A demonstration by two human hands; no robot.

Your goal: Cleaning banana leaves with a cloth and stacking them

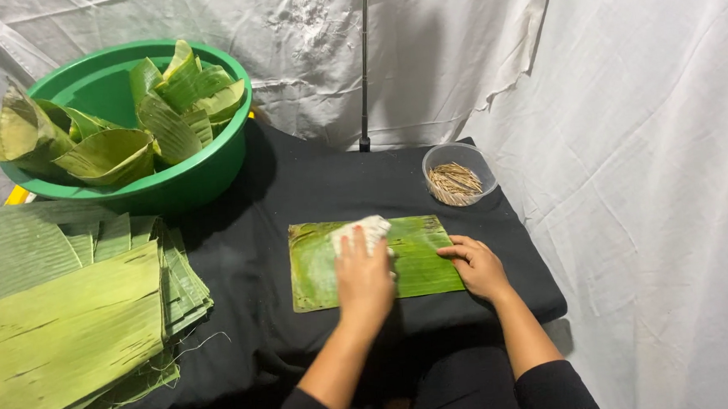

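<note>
A rectangular piece of green banana leaf (pixel 421 268) lies flat on the black tablecloth (pixel 321 182) in front of me. My left hand (pixel 363 277) presses a crumpled white cloth (pixel 367 229) onto the middle of the leaf. My right hand (pixel 477 265) rests with its fingers flat on the leaf's right edge and holds nothing.
A thick stack of cut banana leaves (pixel 63 320) lies at the left. A green plastic basin (pixel 180 177) with folded leaf cups stands at the back left. A small clear tub of wooden picks (pixel 456 177) sits at the back right. A thin dark pole (pixel 363 63) rises behind, white sheets all around.
</note>
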